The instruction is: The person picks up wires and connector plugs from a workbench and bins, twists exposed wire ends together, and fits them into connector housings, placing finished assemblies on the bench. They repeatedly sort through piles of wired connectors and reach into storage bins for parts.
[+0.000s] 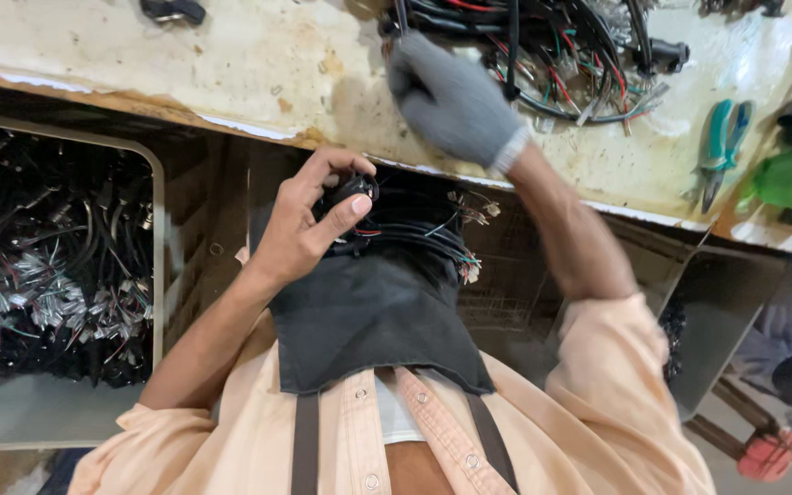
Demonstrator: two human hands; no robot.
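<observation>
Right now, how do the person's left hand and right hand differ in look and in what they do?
The left hand is bare; the right hand wears a grey knit glove. The left hand grips a small black connector close to the apron, below the bench edge; the right hand reaches up onto the workbench and touches the bundle of wires. Both are on wiring parts.

premises: a small wiring-assembly workshop. evidence: a worn, stained workbench carrying a tangled heap of wire harnesses in black, red and green; teal-handled pliers lying on the bench; a bin below at the side, filled with black cables and metal terminals; the worker wears a dark apron and one grey knit glove.
</observation>
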